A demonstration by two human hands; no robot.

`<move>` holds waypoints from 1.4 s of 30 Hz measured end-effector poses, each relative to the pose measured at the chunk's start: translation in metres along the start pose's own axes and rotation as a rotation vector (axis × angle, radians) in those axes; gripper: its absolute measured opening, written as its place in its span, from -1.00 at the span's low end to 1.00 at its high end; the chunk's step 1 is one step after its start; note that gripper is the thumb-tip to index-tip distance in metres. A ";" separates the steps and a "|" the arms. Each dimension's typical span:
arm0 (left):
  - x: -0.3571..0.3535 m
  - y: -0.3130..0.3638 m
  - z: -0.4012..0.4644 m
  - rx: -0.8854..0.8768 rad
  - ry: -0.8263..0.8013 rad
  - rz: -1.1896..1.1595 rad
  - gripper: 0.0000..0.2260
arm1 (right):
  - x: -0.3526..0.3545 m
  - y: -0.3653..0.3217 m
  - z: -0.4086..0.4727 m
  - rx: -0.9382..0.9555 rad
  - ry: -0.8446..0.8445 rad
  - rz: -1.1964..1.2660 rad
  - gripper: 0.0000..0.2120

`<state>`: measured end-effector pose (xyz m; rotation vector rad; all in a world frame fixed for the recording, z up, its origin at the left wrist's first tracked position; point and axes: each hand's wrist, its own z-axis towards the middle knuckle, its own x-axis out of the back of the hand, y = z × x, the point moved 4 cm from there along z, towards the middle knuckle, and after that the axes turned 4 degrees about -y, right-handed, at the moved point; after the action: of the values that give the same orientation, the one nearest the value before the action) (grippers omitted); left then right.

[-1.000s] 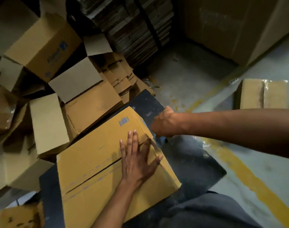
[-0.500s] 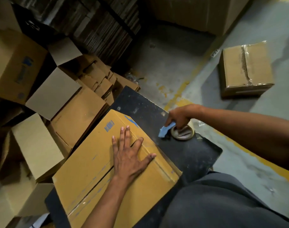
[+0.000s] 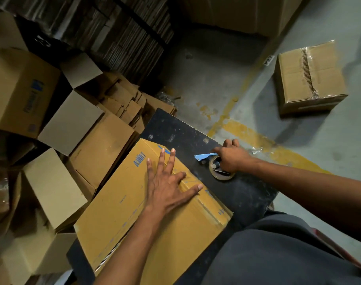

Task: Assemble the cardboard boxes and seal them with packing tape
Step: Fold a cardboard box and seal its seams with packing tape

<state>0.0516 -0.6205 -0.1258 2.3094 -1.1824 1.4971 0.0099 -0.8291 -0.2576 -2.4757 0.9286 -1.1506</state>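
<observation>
1. A big yellow-brown cardboard box (image 3: 134,202) lies on a dark black table top (image 3: 237,190). Its flaps are folded shut. It has a small blue barcode print near its far end.
2. The left hand (image 3: 167,186) lies flat on top of this box. Its fingers are straight and spread wide. It presses down on the flaps and grips nothing.
3. The right hand (image 3: 232,157) is on the black table top, just beside the box. Its fingers are curled round a tape tool with a blue plastic blade part and a brown roll of packing tape (image 3: 217,167). The roll rests on the table top. The blue part points toward the box but does not touch it.
4. On the grey concrete floor (image 3: 216,85) with its worn yellow painted line (image 3: 257,140), a smaller brown cardboard box sealed with shiny clear tape (image 3: 310,77) sits well apart from the table, off to the right.
5. To the left of the table is a messy heap of open brown cardboard boxes with loose flaps (image 3: 58,120). Some stand up and some lean on others.
6. Behind the heap stands a tall dark stack of flat cardboard sheets (image 3: 118,31).
7. The person's dark grey trouser leg (image 3: 278,254) shows at the bottom right.
</observation>
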 end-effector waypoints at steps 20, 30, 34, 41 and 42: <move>-0.024 -0.045 -0.007 0.252 0.279 -0.590 -0.45 | 0.000 -0.051 -0.050 0.364 0.425 0.711 -0.62; -0.058 -0.054 -0.003 0.420 0.189 -0.507 -0.45 | -0.109 -0.107 -0.101 0.648 -0.215 0.578 0.04; -0.059 -0.054 -0.003 0.413 0.178 -0.526 -0.46 | -0.125 -0.070 -0.091 0.460 -0.334 0.626 0.19; -0.059 -0.052 -0.003 0.408 0.198 -0.530 -0.48 | -0.111 -0.096 -0.101 0.620 0.039 0.741 -0.07; -0.058 -0.052 -0.003 0.407 0.200 -0.530 -0.48 | -0.110 -0.099 -0.100 0.621 0.038 0.752 -0.09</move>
<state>0.0733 -0.5524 -0.1578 2.3606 -0.1905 1.8011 -0.0751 -0.6791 -0.2110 -1.4261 1.1438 -0.9987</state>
